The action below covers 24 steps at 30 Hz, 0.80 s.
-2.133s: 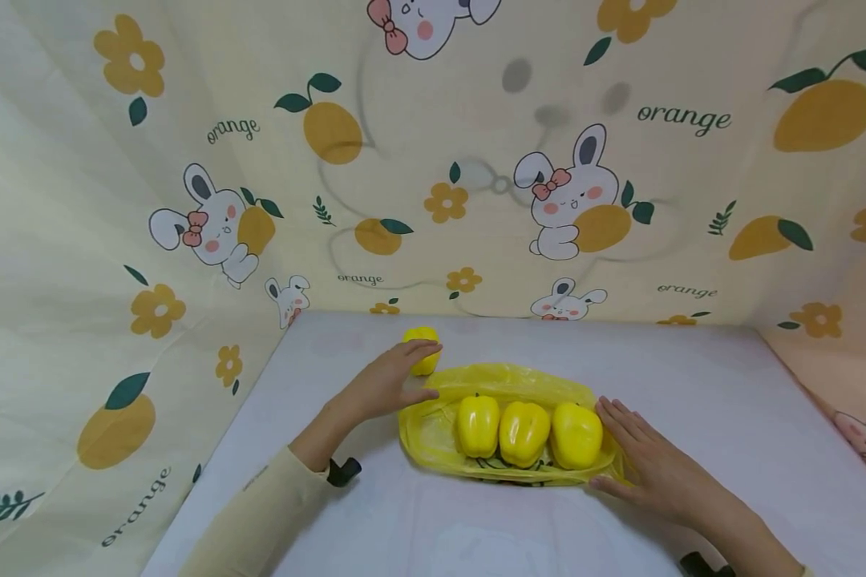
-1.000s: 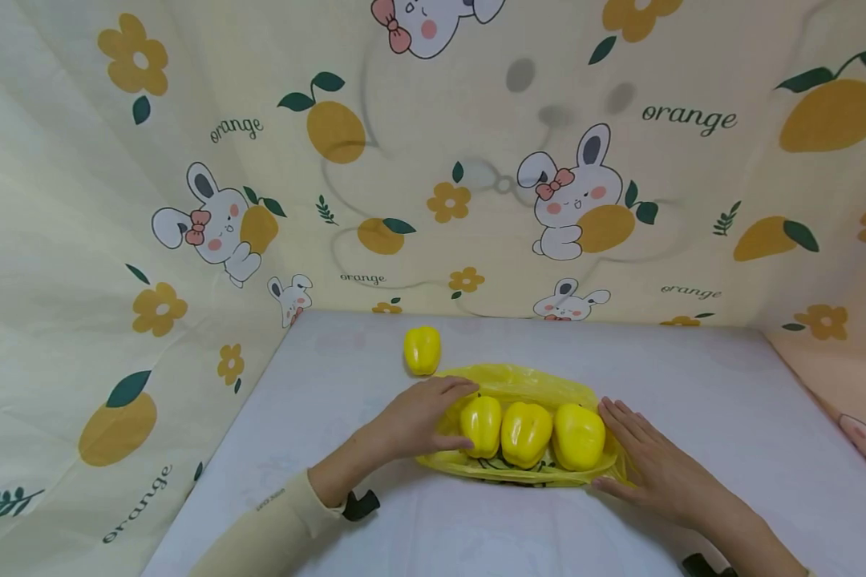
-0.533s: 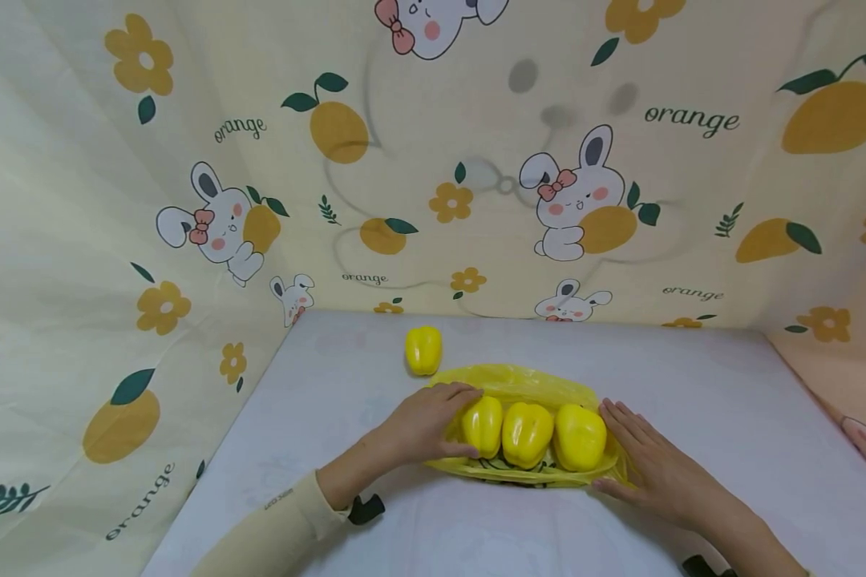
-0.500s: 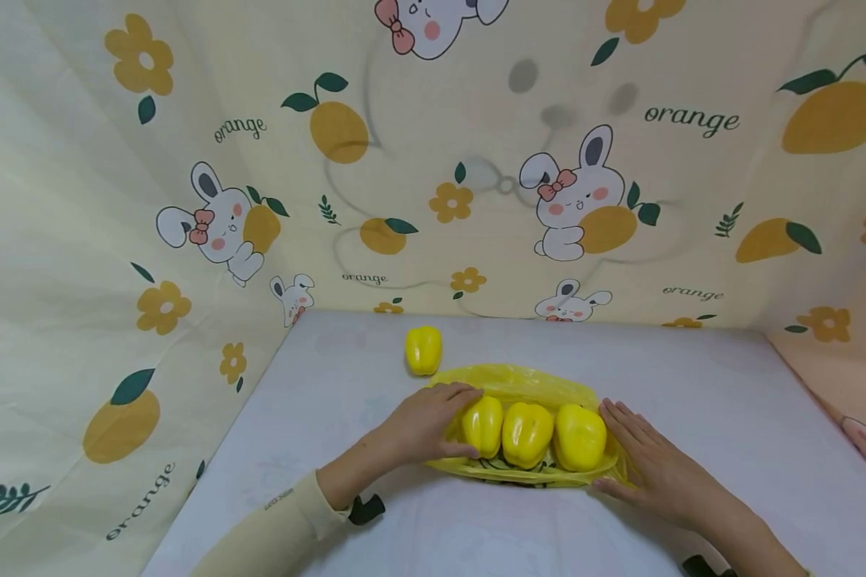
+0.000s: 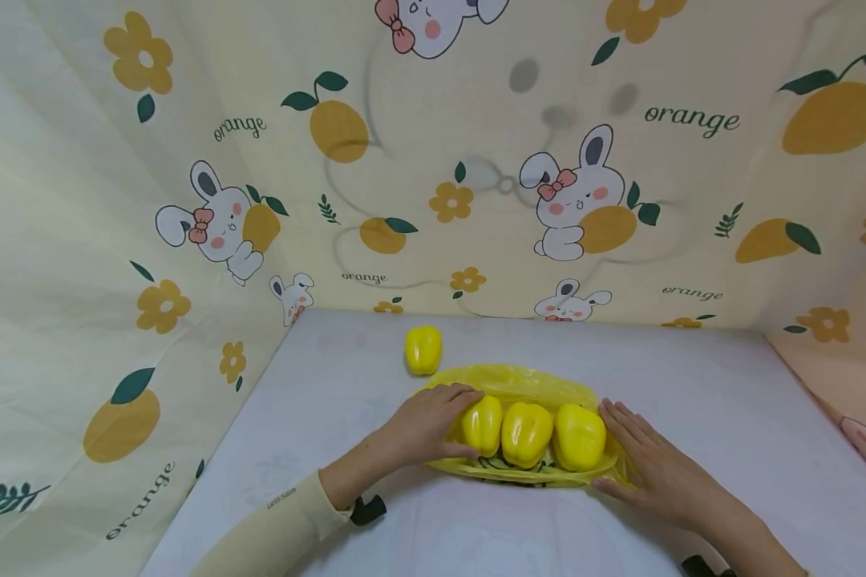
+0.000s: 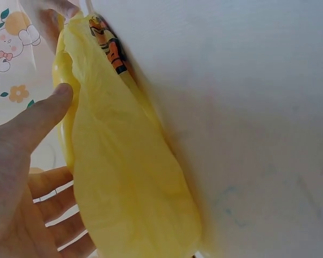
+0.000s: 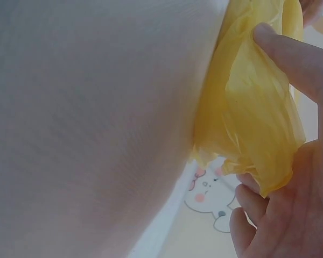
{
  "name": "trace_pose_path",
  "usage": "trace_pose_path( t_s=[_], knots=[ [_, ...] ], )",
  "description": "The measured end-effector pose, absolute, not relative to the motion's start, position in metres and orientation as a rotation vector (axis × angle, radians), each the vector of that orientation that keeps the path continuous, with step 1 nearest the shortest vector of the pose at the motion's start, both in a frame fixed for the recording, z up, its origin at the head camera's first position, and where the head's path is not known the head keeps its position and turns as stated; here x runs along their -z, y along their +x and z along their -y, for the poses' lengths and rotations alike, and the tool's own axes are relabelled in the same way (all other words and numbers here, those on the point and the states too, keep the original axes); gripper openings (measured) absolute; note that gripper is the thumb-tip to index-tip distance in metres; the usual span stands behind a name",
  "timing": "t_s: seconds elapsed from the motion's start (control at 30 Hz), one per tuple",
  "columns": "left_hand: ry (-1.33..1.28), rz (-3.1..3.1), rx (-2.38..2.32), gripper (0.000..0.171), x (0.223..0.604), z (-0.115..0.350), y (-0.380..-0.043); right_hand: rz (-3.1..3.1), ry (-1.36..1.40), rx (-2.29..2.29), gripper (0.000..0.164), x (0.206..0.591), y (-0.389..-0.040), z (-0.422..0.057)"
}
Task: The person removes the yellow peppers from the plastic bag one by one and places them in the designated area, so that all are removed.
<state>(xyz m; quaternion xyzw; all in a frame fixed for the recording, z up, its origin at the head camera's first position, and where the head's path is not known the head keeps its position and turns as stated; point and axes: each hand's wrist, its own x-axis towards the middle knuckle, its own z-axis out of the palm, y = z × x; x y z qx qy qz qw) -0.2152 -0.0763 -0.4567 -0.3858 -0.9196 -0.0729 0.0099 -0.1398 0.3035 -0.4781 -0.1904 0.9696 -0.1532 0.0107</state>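
Three yellow bell peppers stand in a row in an opened yellow plastic bag: a left one, a middle one and a right one. My left hand spans the left pepper's side, thumb in front and fingers behind, the fingers fairly straight in the left wrist view. At the bag's other end my right hand lies with extended fingers beside the right pepper. In the right wrist view its thumb touches the crumpled bag. The peppers' undersides are hidden in the bag.
A further yellow bell pepper stands behind the bag, toward the back left of the white table. A cream cloth printed with rabbits and oranges hangs behind and at the sides. Black bands sit at my wrists.
My left hand has come from the lone back pepper down and right to the left pepper in the bag, then stayed there almost still. The right hand has kept its place.
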Motion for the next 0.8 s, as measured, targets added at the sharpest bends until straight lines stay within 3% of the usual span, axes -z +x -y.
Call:
trace_pose_path(
  t_s=[0.8],
  knots=[
    [-1.175, 2.903, 0.28, 0.089, 0.457, 0.0727, -0.2148, -3.041, -0.601, 0.481, 0.112, 0.4787, -0.1393, -0.3049]
  ],
)
